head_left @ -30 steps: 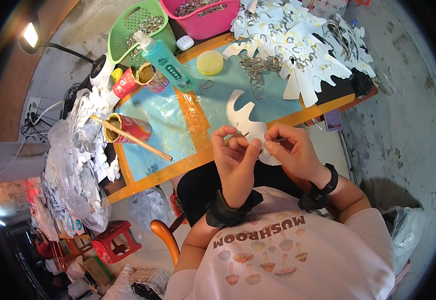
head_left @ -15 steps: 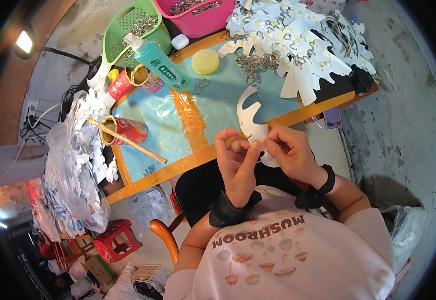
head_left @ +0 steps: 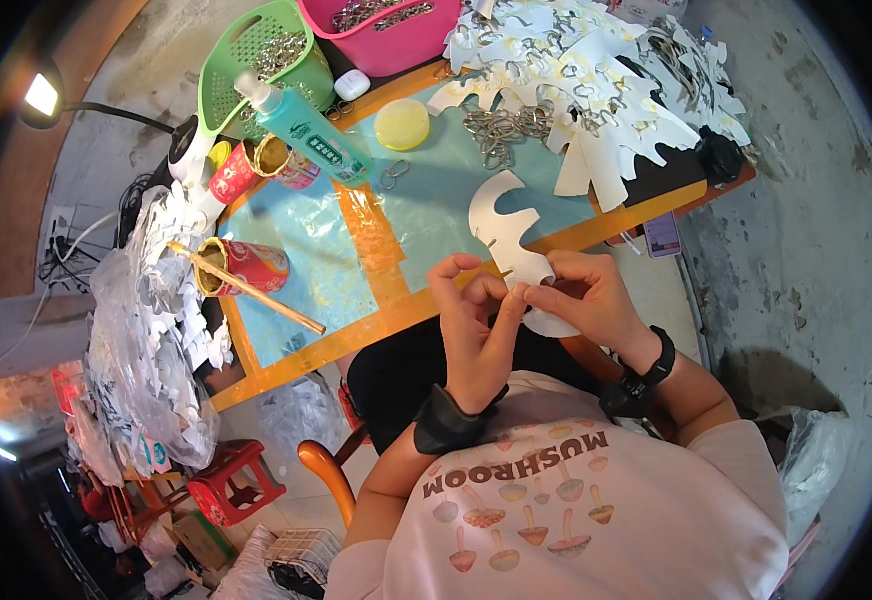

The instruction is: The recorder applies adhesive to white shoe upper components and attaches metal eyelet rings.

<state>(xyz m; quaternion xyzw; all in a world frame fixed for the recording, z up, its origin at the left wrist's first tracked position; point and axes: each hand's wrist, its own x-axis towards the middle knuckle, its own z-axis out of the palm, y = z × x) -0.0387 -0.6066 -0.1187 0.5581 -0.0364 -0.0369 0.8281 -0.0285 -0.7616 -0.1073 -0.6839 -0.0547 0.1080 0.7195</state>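
A curved white cut-out piece (head_left: 499, 218), thin like card or leather, stands up between my hands over the table's front edge. It has scalloped notches and small dark slits. My left hand (head_left: 478, 335) pinches its lower part with the thumb, the other fingers curled behind. With thumb and fingers closed, my right hand (head_left: 596, 305) grips the same part from the other side. The piece bends at the fingertips, and its lower end shows below them. Ahead lie a pile of metal rings (head_left: 501, 130) and a pair of loose rings (head_left: 394, 174).
White pieces with metal rings (head_left: 596, 90) are heaped at the back right. A green basket (head_left: 218, 88), a pink basket (head_left: 391, 45), a turquoise pump bottle (head_left: 311, 135) and a round yellow lid (head_left: 402, 125) stand behind. At left, a stick (head_left: 256, 290) rests across a red can (head_left: 261, 265).
The white piece has turned slightly, and more of its slits now show. My right hand has shifted a little, and the view has drifted slightly.
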